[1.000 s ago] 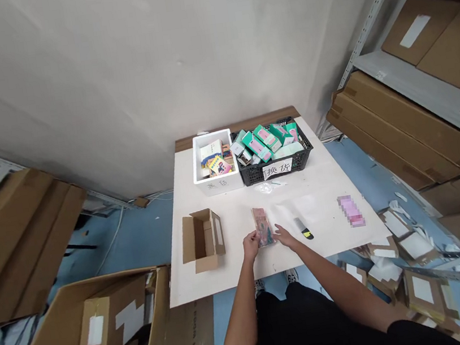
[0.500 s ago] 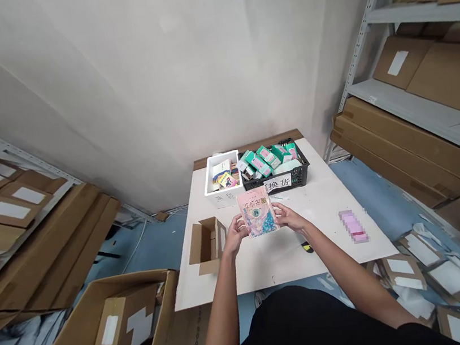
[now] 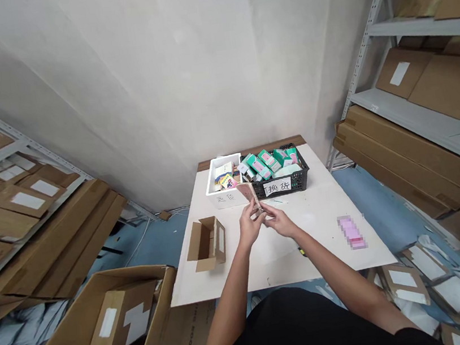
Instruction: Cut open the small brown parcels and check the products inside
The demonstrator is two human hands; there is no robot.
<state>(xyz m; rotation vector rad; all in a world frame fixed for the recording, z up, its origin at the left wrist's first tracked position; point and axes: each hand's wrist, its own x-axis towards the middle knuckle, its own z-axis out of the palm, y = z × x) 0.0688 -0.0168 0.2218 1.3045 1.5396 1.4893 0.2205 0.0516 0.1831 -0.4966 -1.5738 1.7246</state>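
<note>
A pink book [image 3: 248, 191] is held up over the middle of the table, turned so that its narrow side faces me. My left hand [image 3: 250, 225] grips its left and lower part. On the other side my right hand [image 3: 278, 220] closes its fingers on the lower edge. Left of my hands stands a small open cardboard box [image 3: 221, 241] with its flaps out. Behind the book are a white foam box [image 3: 226, 199] with books in it and a black basket [image 3: 298, 181] of green and white cartons.
A pink blurred item [image 3: 352, 232] lies on the table [image 3: 323, 262] at the right. A yellow and black tool [image 3: 302, 252] lies partly behind my right forearm. A large carton [image 3: 162, 302] of parcels stands at lower left. Shelves [image 3: 419, 25] with boxes flank both sides.
The book has swung from cover facing me to nearly edge-on. Both hands have come closer together around its lower part. The view has shifted slightly.
</note>
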